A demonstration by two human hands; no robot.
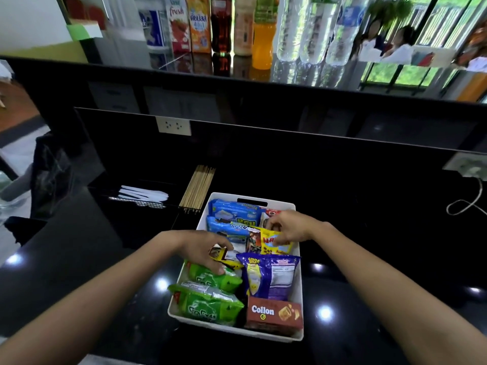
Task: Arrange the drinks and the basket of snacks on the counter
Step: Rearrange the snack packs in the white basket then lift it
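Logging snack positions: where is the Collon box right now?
Head view: the Collon box sits in the white basket's near right corner, in front of the purple snack bag.

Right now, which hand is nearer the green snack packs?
Left. The left hand holds a brown-yellow packet directly beside the upper green snack pack. The right hand pinches a yellow snack bag toward the basket's far right, apart from both green packs.

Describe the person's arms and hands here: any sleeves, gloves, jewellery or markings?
The left forearm and right forearm are bare all the way to the frame edge; no sleeves show. The left hand and right hand are bare too: no gloves, and no ring, watch, bracelet or marking is visible.
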